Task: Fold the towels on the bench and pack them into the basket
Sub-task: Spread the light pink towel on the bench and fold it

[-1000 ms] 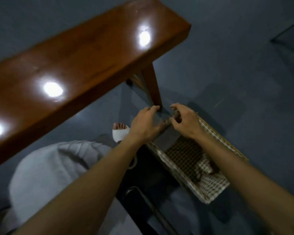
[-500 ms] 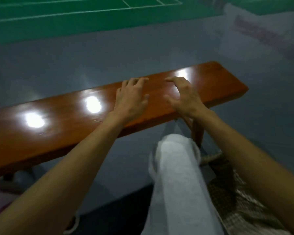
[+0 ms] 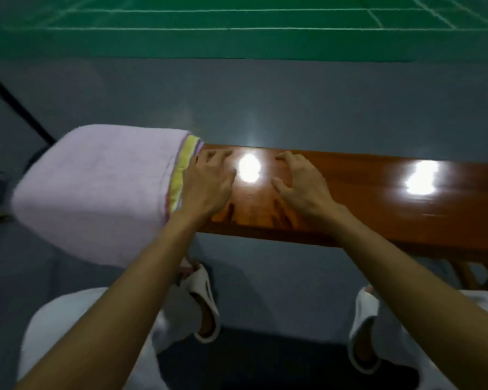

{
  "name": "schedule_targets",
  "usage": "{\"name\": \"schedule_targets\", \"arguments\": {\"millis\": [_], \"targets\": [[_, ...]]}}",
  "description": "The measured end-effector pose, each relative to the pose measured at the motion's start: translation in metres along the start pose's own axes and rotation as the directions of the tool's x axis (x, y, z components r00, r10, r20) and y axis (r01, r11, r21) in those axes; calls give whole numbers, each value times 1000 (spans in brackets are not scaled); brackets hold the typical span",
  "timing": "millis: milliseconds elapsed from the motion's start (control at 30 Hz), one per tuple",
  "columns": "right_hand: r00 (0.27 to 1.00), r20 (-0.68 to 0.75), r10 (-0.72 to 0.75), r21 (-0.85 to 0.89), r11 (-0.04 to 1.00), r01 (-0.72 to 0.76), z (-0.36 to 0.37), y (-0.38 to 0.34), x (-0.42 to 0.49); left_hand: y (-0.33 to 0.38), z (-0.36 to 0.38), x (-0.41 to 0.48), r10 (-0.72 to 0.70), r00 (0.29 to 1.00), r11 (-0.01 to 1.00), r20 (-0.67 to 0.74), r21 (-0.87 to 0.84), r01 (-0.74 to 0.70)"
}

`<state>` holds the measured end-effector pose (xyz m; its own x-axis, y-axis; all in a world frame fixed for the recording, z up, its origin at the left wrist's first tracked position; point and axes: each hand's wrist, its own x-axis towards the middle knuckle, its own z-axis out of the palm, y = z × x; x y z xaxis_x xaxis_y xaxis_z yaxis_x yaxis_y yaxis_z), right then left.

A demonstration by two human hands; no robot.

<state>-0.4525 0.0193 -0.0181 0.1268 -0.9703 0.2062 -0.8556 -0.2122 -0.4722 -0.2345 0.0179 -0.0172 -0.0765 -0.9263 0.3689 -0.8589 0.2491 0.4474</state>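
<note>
A lilac towel (image 3: pixel 96 187) lies draped over the left end of the bench (image 3: pixel 378 198), not yet folded or packed, as a person's left hand (image 3: pixel 209 184) and right hand (image 3: pixel 302 184) reach beside its striped edge, loose-fingered and empty, the basket out of view.

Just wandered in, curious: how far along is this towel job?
Done: nothing visibly; no basket is in view. In hand: nothing; the left hand and right hand are over the glossy brown wooden bench, empty, the left next to the lilac towel with a yellow-striped hem. Left: that towel drapes over the bench end, yet to be folded and packed.
</note>
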Motion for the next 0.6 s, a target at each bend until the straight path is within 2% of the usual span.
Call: {"name": "schedule_targets", "arguments": {"millis": [200,367,500,600], "targets": [[992,54,-112,106,989,106,70,-98,38,-118,-49,-25,-224,954,971,-200,38,236],[982,59,-180,159,973,169,114,-153,61,-197,-82,-43,-392,850,895,-352,70,441],[990,-2,-141,180,974,139,139,-181,77,-236,-87,-43,-463,814,847,-350,96,523],[998,-8,-63,130,989,63,151,-190,87,-252,-91,-32,-506,780,813,-368,100,574]]}}
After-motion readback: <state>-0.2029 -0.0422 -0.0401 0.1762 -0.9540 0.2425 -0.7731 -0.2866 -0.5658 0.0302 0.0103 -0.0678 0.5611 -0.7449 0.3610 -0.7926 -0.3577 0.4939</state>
